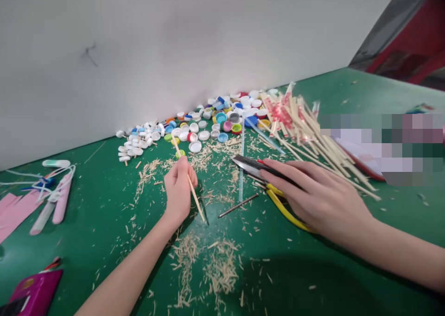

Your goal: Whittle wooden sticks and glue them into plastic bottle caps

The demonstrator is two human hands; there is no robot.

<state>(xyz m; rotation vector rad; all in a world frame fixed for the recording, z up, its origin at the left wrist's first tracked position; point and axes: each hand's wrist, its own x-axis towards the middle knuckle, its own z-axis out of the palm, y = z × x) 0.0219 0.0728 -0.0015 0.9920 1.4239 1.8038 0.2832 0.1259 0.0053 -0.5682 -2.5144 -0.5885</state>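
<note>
My left hand (179, 188) is closed around a thin wooden stick (191, 186) that slants across the green table (104, 223). My right hand (313, 195) lies over a yellow-handled cutting tool (283, 205), with its fingers stretched along the dark blades (248, 164). Whether it grips the tool is unclear. A thin metal rod (238, 205) lies between the two hands. Wood shavings (215, 265) litter the table around them.
A heap of coloured bottle caps (222, 116) sits against the white wall, with caps on short sticks (134, 144) to its left. A pile of wrapped chopsticks (306, 130) lies at the right. Pink tubes and cords (52, 191) lie at the left, a magenta object (34, 290) at the bottom left.
</note>
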